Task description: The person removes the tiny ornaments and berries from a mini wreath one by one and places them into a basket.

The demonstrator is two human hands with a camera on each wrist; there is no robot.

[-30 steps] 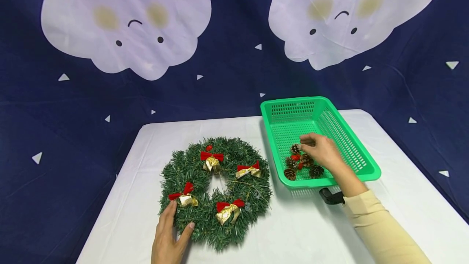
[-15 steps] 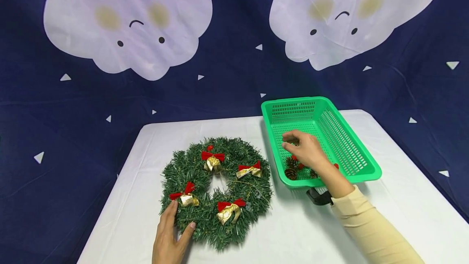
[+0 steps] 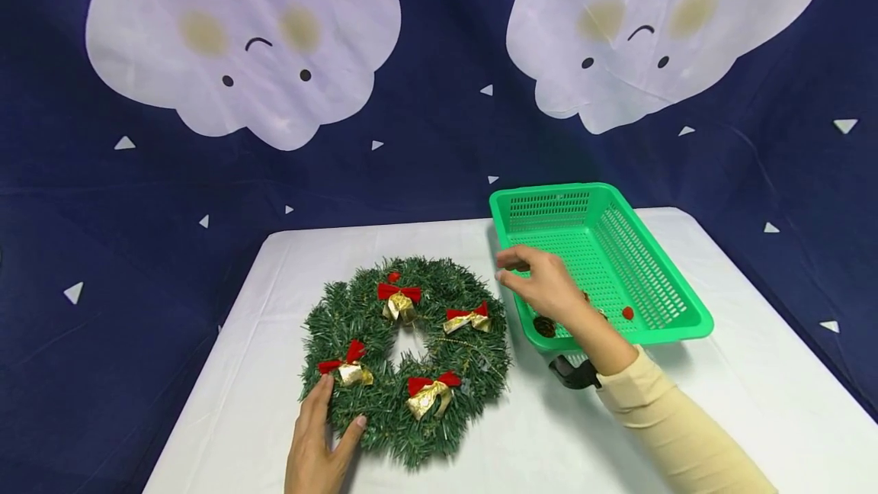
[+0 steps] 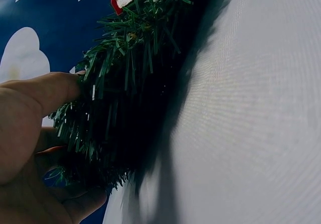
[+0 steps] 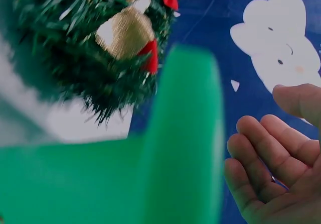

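A green Christmas wreath with red-and-gold bows lies on the white table. At its lower left edge, my left hand holds the foliage between thumb and fingers. In the left wrist view that hand has the wreath's needles between thumb and fingers. My right hand is over the left rim of a green basket. In the right wrist view its palm shows, fingers loosely bent, thumb apart, nothing seen between. The hand hides most of the basket's contents; a pine cone shows.
A red berry-like ball lies inside the basket. The bows sit around the wreath's ring. A dark blue backdrop with clouds hangs behind the table. A black strap is on my right wrist.
My right hand has moved left across the basket to its left rim, covering most of the pine cones and uncovering a red ball. The left hand and wreath have stayed put.
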